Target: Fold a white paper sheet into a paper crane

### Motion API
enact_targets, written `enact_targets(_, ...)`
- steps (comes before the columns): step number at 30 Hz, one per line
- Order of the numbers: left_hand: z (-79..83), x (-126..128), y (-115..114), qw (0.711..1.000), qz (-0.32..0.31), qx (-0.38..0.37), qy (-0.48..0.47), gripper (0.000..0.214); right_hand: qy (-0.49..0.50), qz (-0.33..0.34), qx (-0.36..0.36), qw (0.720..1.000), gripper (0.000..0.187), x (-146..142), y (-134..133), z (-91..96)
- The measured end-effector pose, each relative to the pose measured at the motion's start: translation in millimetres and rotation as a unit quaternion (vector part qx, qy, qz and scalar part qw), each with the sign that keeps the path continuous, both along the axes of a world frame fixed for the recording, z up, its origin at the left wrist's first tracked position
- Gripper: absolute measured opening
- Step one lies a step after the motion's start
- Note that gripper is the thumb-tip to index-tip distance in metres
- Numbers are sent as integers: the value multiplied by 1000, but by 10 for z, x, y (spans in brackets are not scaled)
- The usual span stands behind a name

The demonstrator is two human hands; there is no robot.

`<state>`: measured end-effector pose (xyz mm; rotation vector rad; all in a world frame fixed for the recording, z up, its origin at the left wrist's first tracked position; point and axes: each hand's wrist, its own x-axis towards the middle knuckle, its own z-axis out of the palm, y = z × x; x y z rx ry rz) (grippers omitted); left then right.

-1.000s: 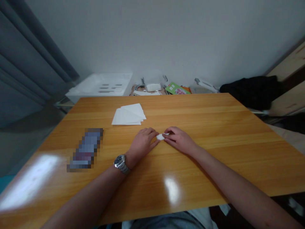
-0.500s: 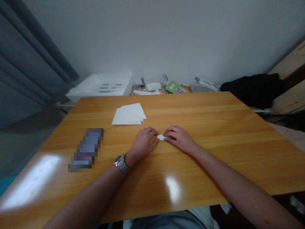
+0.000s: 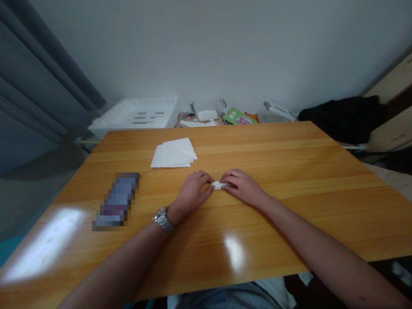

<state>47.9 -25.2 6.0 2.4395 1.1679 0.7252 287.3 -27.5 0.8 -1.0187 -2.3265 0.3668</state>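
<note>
A small folded piece of white paper [image 3: 218, 185] lies low over the table, with a hand at each end. My left hand [image 3: 193, 192], with a metal watch on its wrist, pinches the left end between thumb and fingers. At the right end, my right hand [image 3: 243, 186] closes its thumb and fingers on the same paper, hiding part of it. Beyond my left hand, a stack of white paper sheets [image 3: 174, 153] is spread slightly on the table.
On the left of the wooden table [image 3: 289, 171] lies a blurred, phone-like dark slab [image 3: 117, 201]. Past the far edge are a white foam box [image 3: 138, 111], a green booklet [image 3: 238, 116] and a dark cloth [image 3: 343, 118]. A grey curtain [image 3: 38, 77] hangs at left.
Both hands keep their grip on the folded paper and barely move. The view has shifted very slightly.
</note>
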Motion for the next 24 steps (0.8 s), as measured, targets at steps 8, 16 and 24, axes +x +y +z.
enact_targets(8,12,-9,5,1000,-4,-5,-8,11,14,-7,-15,1000,10,0,-2,11)
enact_targets(16,22,18,19,1000,0,-15,-10,11,17,-8,-17,1000,13,-19,3,-2)
enact_targets(24,0,26,20,1000,1,-5,-10,10,27,12,-16,999,7,-25,14,-22)
